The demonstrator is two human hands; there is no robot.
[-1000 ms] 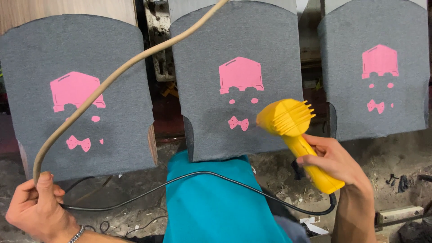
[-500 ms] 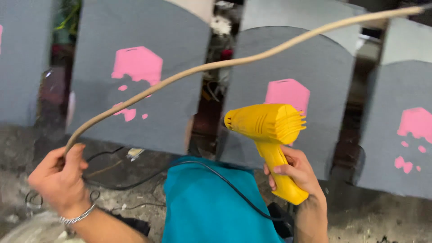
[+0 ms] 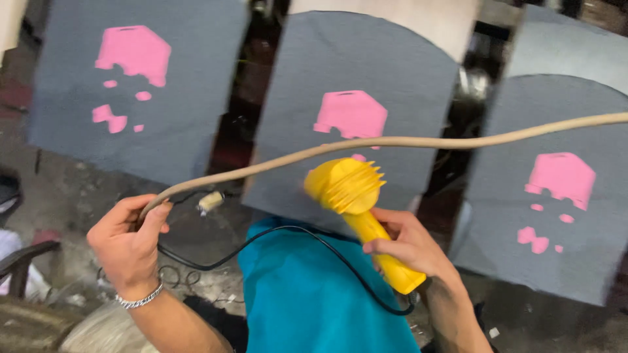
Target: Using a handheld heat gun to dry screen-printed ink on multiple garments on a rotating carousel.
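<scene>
While three grey boards (image 3: 356,98) with pink prints stand ahead, I see my left hand (image 3: 127,245) closed on a tan hose (image 3: 392,142), limp and light. My right hand (image 3: 409,245) wraps the yellow heat gun (image 3: 356,199) by its rigid handle, facing the middle board's lower edge.

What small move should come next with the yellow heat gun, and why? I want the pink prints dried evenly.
Probably ease the yellow heat gun in the right hand slightly upward: its nozzle faces the middle grey panel just below the pink print. The left hand holds the tan hose aside.
</scene>
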